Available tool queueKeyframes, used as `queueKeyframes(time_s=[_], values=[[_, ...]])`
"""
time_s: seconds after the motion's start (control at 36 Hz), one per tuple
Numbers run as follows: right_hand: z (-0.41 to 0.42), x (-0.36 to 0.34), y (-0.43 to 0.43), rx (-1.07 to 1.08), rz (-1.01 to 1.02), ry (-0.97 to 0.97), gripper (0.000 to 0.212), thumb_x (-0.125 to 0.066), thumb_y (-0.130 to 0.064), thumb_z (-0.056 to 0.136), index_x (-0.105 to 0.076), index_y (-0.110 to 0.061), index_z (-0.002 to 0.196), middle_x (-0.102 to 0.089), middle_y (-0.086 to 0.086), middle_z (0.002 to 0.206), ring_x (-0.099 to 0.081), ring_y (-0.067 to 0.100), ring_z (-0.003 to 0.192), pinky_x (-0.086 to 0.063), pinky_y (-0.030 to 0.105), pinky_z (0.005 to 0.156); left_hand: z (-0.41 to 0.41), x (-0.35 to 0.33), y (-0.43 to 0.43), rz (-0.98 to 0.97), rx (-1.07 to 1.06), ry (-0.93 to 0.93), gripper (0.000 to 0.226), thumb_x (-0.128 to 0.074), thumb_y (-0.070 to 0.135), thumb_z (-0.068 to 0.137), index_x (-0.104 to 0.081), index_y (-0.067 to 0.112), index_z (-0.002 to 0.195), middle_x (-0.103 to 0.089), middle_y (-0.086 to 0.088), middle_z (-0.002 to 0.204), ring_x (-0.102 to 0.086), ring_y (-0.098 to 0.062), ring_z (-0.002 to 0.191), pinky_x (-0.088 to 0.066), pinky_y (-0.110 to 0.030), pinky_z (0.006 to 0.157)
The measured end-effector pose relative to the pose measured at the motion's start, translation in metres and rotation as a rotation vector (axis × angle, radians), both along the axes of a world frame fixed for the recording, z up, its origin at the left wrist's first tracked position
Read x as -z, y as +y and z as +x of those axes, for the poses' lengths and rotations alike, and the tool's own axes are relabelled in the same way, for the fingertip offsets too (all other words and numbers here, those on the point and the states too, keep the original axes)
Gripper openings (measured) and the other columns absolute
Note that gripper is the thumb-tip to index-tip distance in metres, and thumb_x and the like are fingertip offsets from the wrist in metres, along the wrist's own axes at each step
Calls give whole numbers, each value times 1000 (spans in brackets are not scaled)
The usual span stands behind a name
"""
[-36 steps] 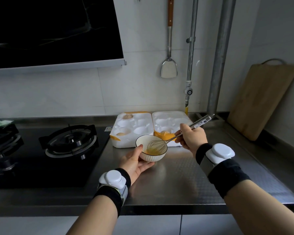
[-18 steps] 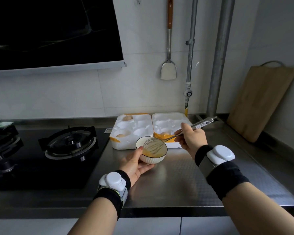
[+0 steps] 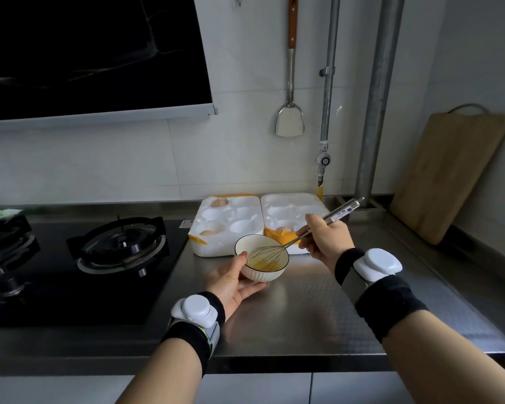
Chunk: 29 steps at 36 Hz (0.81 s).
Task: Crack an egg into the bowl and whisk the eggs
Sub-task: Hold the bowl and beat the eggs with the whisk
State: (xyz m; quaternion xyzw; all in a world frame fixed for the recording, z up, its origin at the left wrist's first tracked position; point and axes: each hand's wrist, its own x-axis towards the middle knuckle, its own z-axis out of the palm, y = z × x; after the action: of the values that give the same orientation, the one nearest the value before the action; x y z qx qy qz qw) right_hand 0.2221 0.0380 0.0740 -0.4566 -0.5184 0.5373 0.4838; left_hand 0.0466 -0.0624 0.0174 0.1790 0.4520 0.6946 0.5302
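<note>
Whisking step is in hand; the egg is already in the bowl. Right grip [image 3: 327, 243] is curled tight round the handle of the whisk [image 3: 267, 253], whose wires dip into the yellow egg mix [image 3: 264, 266] just down-left of that grip. Left grip [image 3: 231, 282] cups the bowl [image 3: 263, 277] from its near side, thumb at the rim and fingers under. The bowl sits between the two grips, low over the desk [image 3: 318, 310]; can't tell if it rests there or is tipped up.

Next move, as I judge it: quick small circles from the right wrist, wires inside the rim, left grip firm so nothing slops.

Egg tray [image 3: 231, 225], with a few eggs, is just behind the bowl and beside the right grip, so a wide stroke could clip it. Gas burner [image 3: 121, 243] is well left of the left grip. Cutting board [image 3: 449, 176] is far right and spatula [image 3: 289, 123] hangs above; neither is in the way.
</note>
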Motion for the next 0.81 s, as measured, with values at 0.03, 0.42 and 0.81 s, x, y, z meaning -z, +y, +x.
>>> queueKeyframes(time_s=[0.03, 0.42, 0.81], values=[[0, -1, 0, 14, -2, 39, 46, -52, -32, 95, -72, -7, 63, -66, 11, 50, -46, 12, 35, -36, 20, 37, 0, -1, 0, 2, 4, -3, 24, -71, 16, 90, -62, -2, 103, -67, -23, 108, -70, -48, 95, -62, -53, 70], [2, -1, 0, 25, -9, -6, 40, -52, -29, 90, -72, -7, 62, -66, 11, 50, -47, 13, 36, -37, 20, 39, 0, 1, 1, 14, 5, 2, 22, -71, 15, 90, -63, -2, 101, -68, -23, 105, -73, -44, 86, -62, -52, 67], [0, -2, 0, 44, 21, 1, 42, -52, -33, 89, -72, -8, 62, -66, 10, 50, -49, 12, 36, -38, 20, 38, -2, 3, 3, 12, 10, -12, 25, -72, 15, 88, -63, -2, 104, -67, -23, 107, -73, -44, 84, -62, -50, 64]])
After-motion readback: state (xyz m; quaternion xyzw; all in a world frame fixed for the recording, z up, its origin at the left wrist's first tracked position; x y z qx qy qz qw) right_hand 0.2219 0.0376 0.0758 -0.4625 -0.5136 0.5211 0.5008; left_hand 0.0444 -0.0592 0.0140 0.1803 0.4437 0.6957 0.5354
